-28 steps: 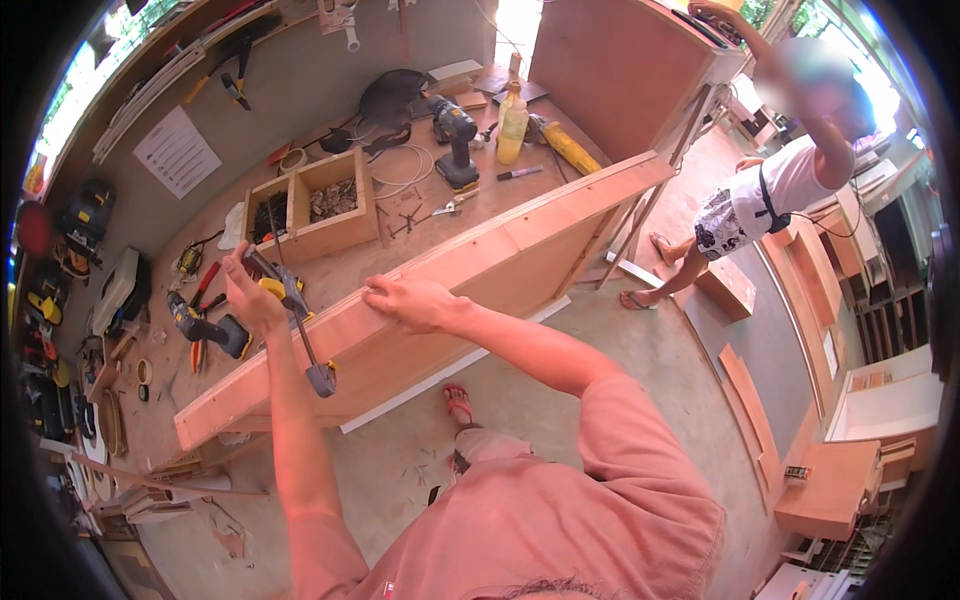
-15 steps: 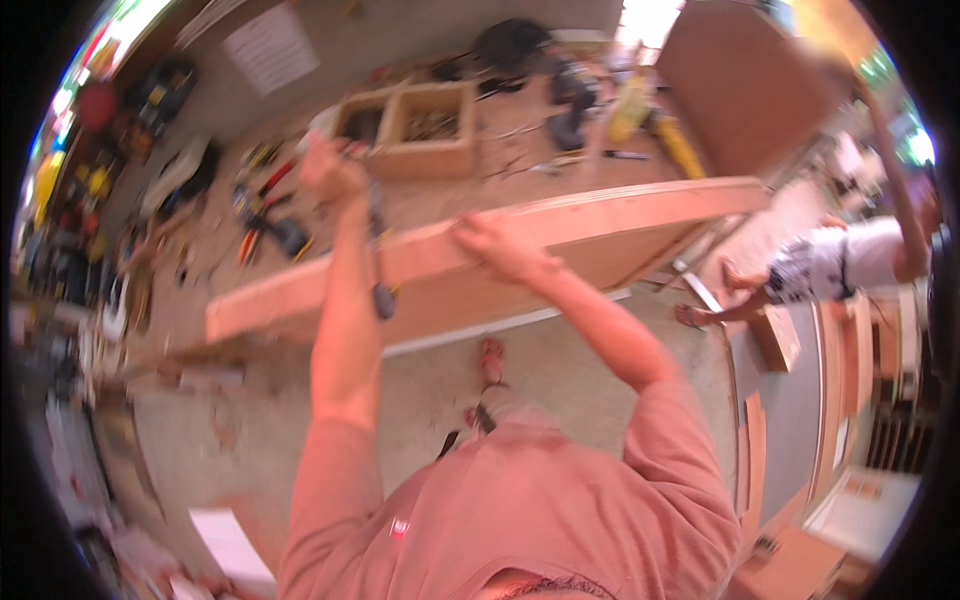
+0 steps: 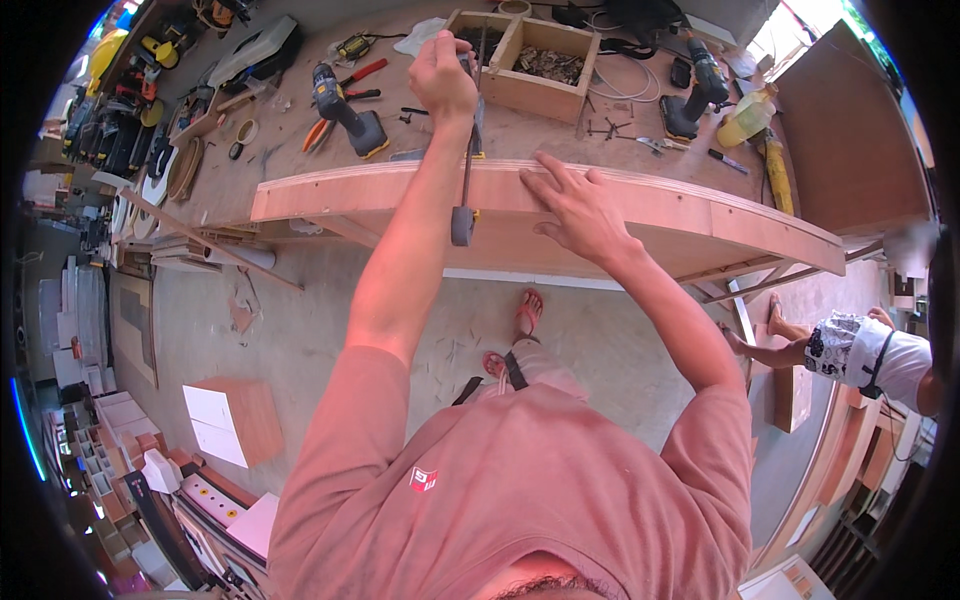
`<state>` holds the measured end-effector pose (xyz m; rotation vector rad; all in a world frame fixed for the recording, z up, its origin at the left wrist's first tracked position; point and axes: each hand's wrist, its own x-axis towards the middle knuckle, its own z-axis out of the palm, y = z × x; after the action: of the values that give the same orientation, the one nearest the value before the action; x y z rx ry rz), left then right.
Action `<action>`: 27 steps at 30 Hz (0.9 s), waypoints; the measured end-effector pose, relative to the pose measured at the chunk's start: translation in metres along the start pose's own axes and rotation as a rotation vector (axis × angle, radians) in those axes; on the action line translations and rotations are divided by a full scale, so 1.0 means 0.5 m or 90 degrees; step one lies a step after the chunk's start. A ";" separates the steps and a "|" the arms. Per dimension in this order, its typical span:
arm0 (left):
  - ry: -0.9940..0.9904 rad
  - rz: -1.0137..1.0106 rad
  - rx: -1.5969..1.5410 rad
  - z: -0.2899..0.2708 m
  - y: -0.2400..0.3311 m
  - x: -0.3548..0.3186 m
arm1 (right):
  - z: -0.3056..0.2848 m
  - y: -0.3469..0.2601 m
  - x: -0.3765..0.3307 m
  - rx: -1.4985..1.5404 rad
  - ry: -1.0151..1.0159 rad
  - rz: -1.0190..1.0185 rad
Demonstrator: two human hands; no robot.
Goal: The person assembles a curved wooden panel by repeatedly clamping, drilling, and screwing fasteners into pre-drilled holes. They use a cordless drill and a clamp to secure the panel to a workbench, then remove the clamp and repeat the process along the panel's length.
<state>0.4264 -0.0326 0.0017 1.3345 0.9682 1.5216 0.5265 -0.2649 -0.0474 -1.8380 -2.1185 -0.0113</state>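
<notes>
Workshop, pale grey floor mid-frame, cluttered wooden tabletop across the upper part.

Bar clamp upper centre, standing over the plywood edge along the tabletop front; its bar crosses that edge, dark lower head hanging on the near side. Looks like metal: stiff, likely fairly heavy for its slim shape, not fragile. Weight probably pulls toward the heads; best hold would be the body or mid-bar, fingers clear of the heads. Plywood edge seems rigid, dry, little slip, though layered rims may splinter.

Left hand raised beside the clamp's upper part, fingers bent; cannot tell whether they close on it. Right hand at the plywood edge, fingers apart, nothing gripped.

Outward: cordless drill left of the clamp, divided wooden box beyond, second drill and yellowish bottle upper right. Co-worker at right margin, partly cut off. White-faced cabinet on the floor, lower left.
</notes>
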 end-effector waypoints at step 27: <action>0.026 0.049 0.026 -0.003 0.003 -0.007 | 0.015 0.004 0.073 0.012 -0.148 -0.068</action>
<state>0.4250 -0.0365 0.0020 1.3887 0.9891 1.5997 0.5226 -0.2279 -0.0456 -1.7898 -2.3621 0.2057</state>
